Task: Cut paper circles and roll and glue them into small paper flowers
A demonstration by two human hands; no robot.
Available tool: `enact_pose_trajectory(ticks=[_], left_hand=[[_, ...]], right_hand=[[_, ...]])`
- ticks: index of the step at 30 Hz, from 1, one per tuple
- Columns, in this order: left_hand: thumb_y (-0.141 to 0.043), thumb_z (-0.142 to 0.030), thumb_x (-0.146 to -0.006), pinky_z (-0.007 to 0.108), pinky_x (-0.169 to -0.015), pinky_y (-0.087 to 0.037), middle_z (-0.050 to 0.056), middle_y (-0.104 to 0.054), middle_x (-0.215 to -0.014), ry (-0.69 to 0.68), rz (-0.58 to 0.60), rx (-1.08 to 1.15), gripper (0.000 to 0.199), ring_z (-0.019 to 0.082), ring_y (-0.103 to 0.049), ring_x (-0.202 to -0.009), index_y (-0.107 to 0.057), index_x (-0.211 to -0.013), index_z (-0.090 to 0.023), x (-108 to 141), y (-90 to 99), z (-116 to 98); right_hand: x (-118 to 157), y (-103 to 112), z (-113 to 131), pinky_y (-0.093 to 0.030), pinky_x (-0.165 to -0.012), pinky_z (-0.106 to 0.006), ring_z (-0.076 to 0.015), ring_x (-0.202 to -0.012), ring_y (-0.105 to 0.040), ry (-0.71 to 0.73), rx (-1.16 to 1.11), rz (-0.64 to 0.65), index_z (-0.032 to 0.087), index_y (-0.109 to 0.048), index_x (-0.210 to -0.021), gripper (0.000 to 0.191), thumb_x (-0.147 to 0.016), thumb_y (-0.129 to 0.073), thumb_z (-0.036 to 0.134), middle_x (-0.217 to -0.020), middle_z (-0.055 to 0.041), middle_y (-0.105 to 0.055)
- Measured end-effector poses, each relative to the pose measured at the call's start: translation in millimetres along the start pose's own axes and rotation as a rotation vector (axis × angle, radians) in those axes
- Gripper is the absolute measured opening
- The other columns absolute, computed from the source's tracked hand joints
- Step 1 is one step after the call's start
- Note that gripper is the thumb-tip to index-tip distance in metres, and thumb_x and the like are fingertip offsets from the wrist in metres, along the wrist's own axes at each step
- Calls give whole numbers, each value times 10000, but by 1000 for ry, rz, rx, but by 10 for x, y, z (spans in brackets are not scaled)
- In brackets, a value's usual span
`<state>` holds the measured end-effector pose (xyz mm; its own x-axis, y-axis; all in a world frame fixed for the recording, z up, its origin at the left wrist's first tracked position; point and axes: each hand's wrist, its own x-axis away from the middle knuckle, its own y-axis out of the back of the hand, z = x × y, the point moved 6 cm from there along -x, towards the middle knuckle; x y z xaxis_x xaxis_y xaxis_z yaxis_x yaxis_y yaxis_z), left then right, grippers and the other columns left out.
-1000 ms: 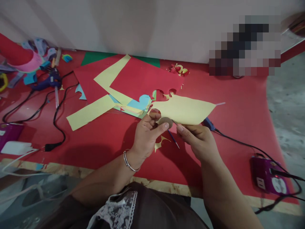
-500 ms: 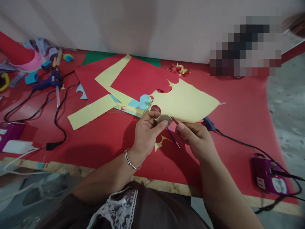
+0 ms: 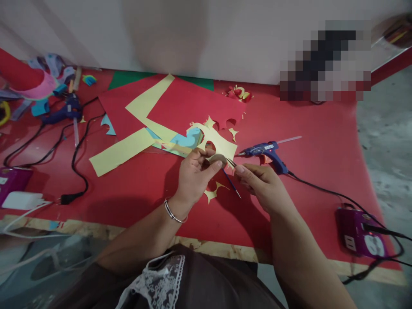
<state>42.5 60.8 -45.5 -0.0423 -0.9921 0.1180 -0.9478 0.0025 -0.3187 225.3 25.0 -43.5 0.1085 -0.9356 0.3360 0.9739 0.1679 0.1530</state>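
Note:
My left hand (image 3: 196, 171) is closed, pinching a round grey-brown disc (image 3: 218, 161) against a sheet of yellow paper (image 3: 227, 146) with curved cut-outs along its edge. Beside it, my right hand (image 3: 255, 178) is closed round what looks like small scissors (image 3: 231, 162); their thin dark blades point at the paper by the disc, and the handles are hidden in my fingers. Just below the disc lies a thin blue stick with a metal tip (image 3: 232, 183), partly covered. A yellow paper scrap (image 3: 211, 196) rests on the red table under my hands.
A blue glue gun (image 3: 265, 150) lies to the right, its cord running to a purple box (image 3: 358, 234). Red paper (image 3: 183, 103) and yellow strips (image 3: 122, 152) lie behind my hands. At left are another glue gun (image 3: 69, 109), cords and a white plug block (image 3: 22, 200).
The yellow paper has swung or folded left, so less of it shows and the right glue gun is uncovered. The blades' two tips now show apart. Both hands stay close together.

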Motion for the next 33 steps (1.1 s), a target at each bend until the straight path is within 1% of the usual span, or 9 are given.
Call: enact_pose_trajectory(ticks=[4, 8, 14, 19, 21, 24, 27, 33], left_hand=[[-897, -262, -760, 281, -822, -558, -7, -711, -861, 30, 25, -23, 288, 134, -682, -811, -677, -936, -204, -5, 11, 9], [-908, -260, -741, 280, -826, -548, -10, -706, -868, 58, 19, 24, 316, 128, -680, -813, -673, -943, -198, -31, 37, 42], [-923, -268, -690, 301, -845, -560, -20, -701, -816, 151, 32, 97, 347, 130, -677, -787, -663, -911, -202, -58, 30, 84], [-919, -247, -691, 301, -877, -545, -29, -690, -832, 152, 41, 121, 354, 126, -685, -813, -645, -910, -197, -64, 29, 86], [-916, -248, -698, 297, -866, -540, -21, -707, -849, 163, 44, 109, 353, 126, -688, -813, -648, -922, -196, -63, 32, 94], [-921, -259, -689, 289, -820, -535, -26, -704, -818, 193, 43, 92, 365, 125, -675, -778, -649, -925, -203, -63, 39, 104], [-928, -261, -672, 287, -789, -529, -36, -678, -784, 226, 44, 121, 381, 123, -660, -757, -628, -902, -210, -68, 40, 104], [-920, -227, -672, 286, -755, -516, -41, -652, -821, 285, 40, 173, 395, 114, -646, -748, -618, -926, -216, -68, 38, 109]], right_hand=[[-9, -5, -8, -181, -523, -283, -96, -565, -267, -8, -8, 39, 192, -598, -724, 578, -956, -668, 717, -614, 56, -350], [-14, 3, -17, -201, -521, -279, -101, -569, -292, -8, 10, 50, 188, -631, -744, 574, -964, -655, 718, -613, 53, -362], [-28, -12, -3, -196, -506, -278, -94, -546, -290, 11, 25, 68, 187, -638, -727, 577, -975, -646, 709, -592, 58, -359], [-12, -20, 11, -195, -503, -280, -94, -545, -299, 9, 12, 68, 184, -643, -733, 579, -965, -657, 714, -591, 57, -369], [-7, -19, 7, -202, -507, -282, -93, -546, -302, 4, 6, 72, 184, -641, -729, 578, -967, -658, 710, -593, 56, -372], [-12, -16, -18, -205, -512, -285, -94, -548, -297, -17, 11, 77, 186, -636, -725, 580, -965, -659, 714, -593, 58, -363], [-24, -9, -33, -210, -518, -288, -96, -553, -298, -21, 25, 73, 185, -639, -721, 587, -961, -659, 721, -593, 55, -372], [-32, -13, -26, -212, -519, -287, -97, -549, -312, -35, 48, 65, 182, -661, -721, 606, -949, -654, 744, -580, 51, -392]])
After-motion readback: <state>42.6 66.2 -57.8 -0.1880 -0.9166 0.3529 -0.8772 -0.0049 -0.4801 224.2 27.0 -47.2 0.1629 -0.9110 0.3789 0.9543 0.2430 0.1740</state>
